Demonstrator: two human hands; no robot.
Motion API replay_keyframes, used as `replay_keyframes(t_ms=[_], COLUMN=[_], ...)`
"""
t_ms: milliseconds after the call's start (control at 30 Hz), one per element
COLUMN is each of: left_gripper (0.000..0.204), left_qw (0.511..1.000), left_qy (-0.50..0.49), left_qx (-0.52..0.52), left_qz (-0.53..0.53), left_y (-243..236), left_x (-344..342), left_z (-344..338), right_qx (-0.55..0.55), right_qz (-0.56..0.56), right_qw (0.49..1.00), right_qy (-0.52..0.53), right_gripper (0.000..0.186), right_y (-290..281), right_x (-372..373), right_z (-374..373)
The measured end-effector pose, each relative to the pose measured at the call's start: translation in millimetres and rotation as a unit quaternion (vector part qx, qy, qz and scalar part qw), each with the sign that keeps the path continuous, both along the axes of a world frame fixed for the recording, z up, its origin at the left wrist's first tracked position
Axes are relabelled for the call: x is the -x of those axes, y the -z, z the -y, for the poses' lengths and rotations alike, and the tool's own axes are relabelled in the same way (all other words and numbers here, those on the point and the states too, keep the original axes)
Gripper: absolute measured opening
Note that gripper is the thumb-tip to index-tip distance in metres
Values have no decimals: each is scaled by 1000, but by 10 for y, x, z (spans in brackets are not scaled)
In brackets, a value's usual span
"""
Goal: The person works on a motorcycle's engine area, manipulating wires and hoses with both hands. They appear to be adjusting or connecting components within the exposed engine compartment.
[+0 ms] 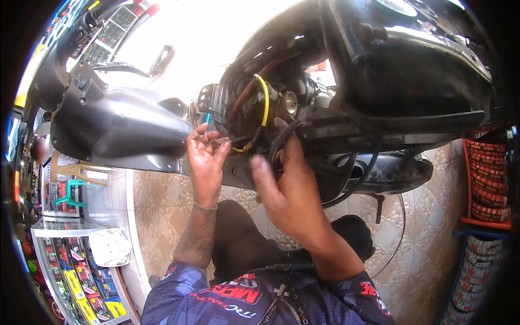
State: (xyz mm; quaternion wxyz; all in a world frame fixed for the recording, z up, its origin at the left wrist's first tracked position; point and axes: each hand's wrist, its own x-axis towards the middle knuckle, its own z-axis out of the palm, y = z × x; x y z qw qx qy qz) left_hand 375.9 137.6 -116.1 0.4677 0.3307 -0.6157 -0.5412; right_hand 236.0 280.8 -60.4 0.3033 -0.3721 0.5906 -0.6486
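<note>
while left hand point(207, 162) pinches dark wire point(237, 140) between fingertips, right hand point(290, 192) grips black hose point(281, 140).

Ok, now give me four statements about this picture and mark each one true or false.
1. Gloves cover both hands. False: the left hand and right hand are bare.
2. A black hose is at the fingers of the right hand. True.
3. Only the right wrist carries jewelry. False: a bracelet circles the left wrist.
4. A yellow hose curves among exposed parts of the black motorbike. True.
</note>
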Motion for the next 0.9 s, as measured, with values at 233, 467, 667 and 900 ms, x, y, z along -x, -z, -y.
replay_keyframes(t_ms=[233, 467, 667, 900], left_gripper=[55, 59, 62, 59], left_qw=[999, 996, 993, 989], left_qy=[30, 60, 91, 121], left_qx=[-27, -27, -39, -34], left_qz=[-22, -56, -70, -73], left_y=[-20, -85, -149, -169], left_x=[-9, -16, -13, -43], left_z=[22, 101, 151, 181], right_qx=[-17, -16, -93, -142], right_qz=[-148, -276, -340, -414], right_qw=[989, 961, 935, 899], right_qy=[-3, 8, -25, -21], right_gripper=[53, 29, 13, 9], right_y=[146, 0, -30, -37], right_x=[-84, -161, -106, -127], right_z=[190, 476, 759, 858])
